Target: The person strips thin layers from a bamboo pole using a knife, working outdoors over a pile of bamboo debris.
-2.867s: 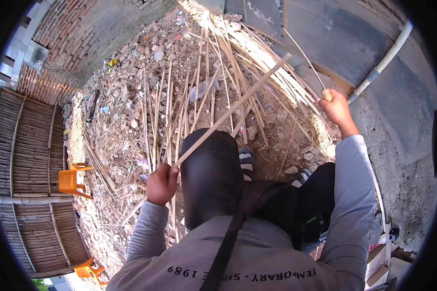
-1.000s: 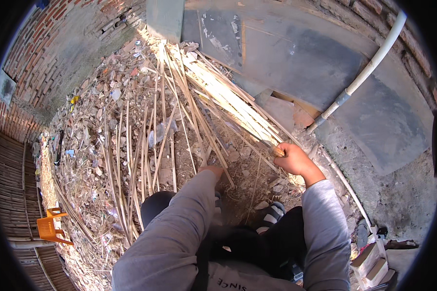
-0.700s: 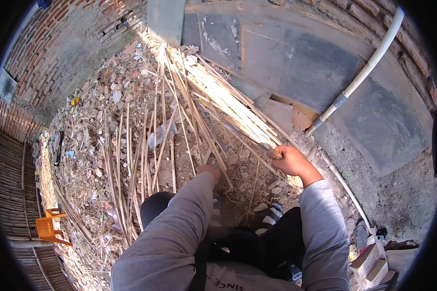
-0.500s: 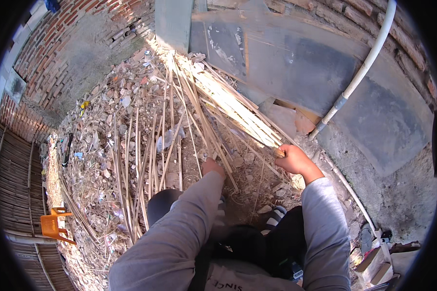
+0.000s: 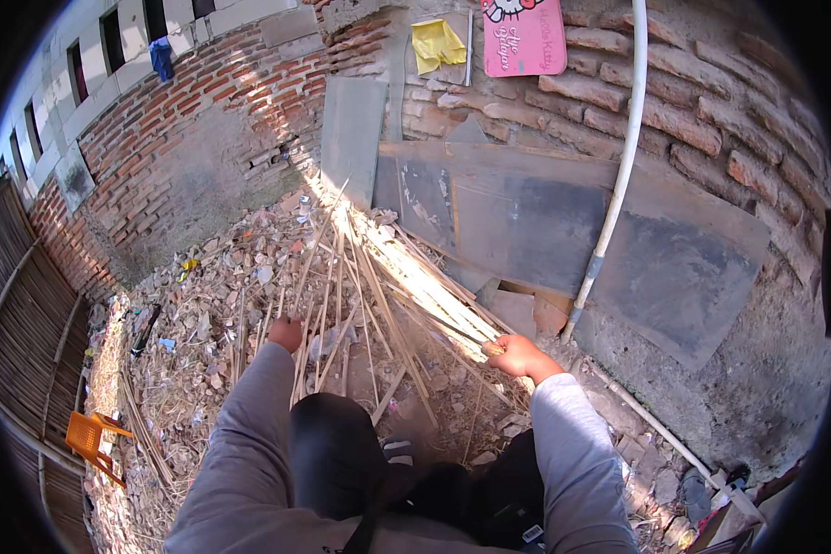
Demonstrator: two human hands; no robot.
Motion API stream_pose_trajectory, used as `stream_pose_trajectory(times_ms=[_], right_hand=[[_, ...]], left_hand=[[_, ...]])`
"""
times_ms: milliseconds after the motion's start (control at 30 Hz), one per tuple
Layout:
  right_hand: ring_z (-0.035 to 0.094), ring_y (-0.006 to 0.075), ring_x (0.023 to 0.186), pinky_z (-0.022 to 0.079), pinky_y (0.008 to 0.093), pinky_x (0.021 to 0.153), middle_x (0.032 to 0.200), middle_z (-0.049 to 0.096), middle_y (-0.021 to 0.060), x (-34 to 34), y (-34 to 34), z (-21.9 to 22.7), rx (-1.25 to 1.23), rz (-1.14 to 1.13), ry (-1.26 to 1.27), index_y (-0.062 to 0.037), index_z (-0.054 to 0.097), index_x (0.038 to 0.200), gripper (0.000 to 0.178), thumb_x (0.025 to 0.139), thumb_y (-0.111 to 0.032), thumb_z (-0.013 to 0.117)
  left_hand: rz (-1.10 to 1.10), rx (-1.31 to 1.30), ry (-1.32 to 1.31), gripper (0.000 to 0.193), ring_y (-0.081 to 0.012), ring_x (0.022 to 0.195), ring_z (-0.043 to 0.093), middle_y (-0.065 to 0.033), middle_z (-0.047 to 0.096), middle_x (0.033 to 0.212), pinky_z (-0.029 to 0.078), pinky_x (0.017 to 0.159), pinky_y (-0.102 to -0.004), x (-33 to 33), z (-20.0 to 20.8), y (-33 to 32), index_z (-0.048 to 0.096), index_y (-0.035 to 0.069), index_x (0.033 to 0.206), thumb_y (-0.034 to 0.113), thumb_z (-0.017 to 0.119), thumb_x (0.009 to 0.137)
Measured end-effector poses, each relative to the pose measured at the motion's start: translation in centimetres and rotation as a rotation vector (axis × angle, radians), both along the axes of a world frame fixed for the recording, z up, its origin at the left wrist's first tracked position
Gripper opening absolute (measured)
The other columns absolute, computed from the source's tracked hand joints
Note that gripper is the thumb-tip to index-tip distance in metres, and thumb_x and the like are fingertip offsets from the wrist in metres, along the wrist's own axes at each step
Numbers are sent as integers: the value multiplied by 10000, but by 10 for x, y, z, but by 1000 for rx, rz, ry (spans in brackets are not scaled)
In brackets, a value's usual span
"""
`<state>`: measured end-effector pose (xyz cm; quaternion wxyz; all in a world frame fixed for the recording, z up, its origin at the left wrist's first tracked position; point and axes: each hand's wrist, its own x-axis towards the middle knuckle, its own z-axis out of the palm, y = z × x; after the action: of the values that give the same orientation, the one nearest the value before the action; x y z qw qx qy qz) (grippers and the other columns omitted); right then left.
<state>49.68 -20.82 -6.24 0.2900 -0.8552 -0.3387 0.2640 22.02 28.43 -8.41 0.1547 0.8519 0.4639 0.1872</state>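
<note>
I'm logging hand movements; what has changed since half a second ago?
The left hand has swung left past the left knee and seems to hold a bamboo strip. The view tilted up, showing more brick wall. The right hand still grips the knife handle; the orange chair stayed put.

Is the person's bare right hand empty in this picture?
No, the right hand is closed around a short, light-brown handle that shows at its fingers.

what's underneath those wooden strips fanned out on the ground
Stony dirt shows in the gaps between the wooden strips, with pale plastic among them. What lies directly beneath, especially where they crowd together, is covered.
</note>
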Motion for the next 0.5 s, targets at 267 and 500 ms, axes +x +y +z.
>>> stream_pose_trajectory(times_ms=[267,500], right_hand=[[696,271,868,533,392,789,937,736,153,-3,3,8,75,-26,102,-23,712,1045,384,774,-295,728],[667,209,754,529,382,718,846,721,113,-6,-2,10,164,-98,-37,-28,688,992,315,755,-222,762]], left_hand=[[-2,-210,-554,317,-122,680,548,-53,614,759,456,627,-322,-133,65,-51,597,-3,1110,279,668,982],[-18,-82,-734,317,-72,607,390,46,459,669,342,547,-296,-144,71,-140,536,64,835,289,565,1055]])
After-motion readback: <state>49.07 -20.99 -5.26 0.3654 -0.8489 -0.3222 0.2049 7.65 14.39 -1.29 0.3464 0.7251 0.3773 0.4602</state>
